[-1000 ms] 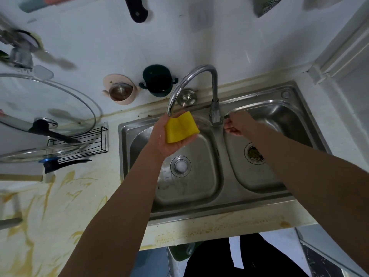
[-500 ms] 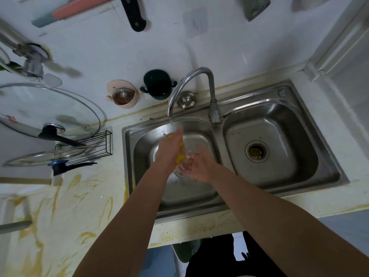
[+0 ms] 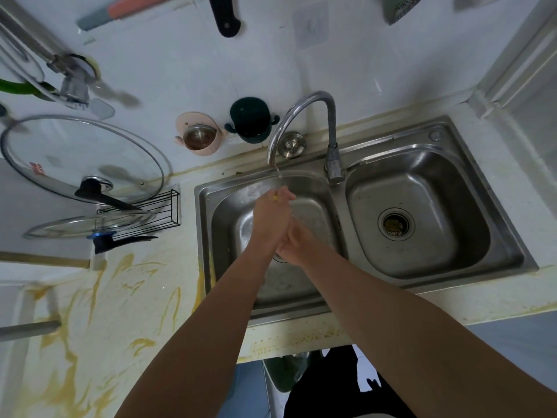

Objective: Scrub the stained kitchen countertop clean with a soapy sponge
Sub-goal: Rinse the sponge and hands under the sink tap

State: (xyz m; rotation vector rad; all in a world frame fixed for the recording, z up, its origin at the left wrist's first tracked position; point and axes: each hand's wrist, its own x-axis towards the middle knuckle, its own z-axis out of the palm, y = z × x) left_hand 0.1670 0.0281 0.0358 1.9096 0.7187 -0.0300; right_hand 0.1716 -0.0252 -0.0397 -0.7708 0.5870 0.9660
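Head view | right hand (image 3: 297, 243) off tap (image 3: 332, 137), now pressed to left hand (image 3: 271, 220) | left grip squeezes sponge (image 3: 275, 198) under water (image 3: 279, 174); right grip unclear | surface (image 3: 120, 312) unscrubbed.

Sponge (image 3: 275, 198), yellow, one sliver visible between the fingertips of the left hand (image 3: 271, 220), held over the left sink basin (image 3: 224, 227) beneath the tap (image 3: 302, 111) stream; countertop (image 3: 120, 300), pale, smeared with yellow-brown streaks left of the sink, speckled along its front edge.

- Two bare forearms, uncovered right up to the picture's edge.
- Left hand (image 3: 271, 218) and right hand (image 3: 297, 242) are bare.
- A black garment (image 3: 331, 387) covers the lower body.
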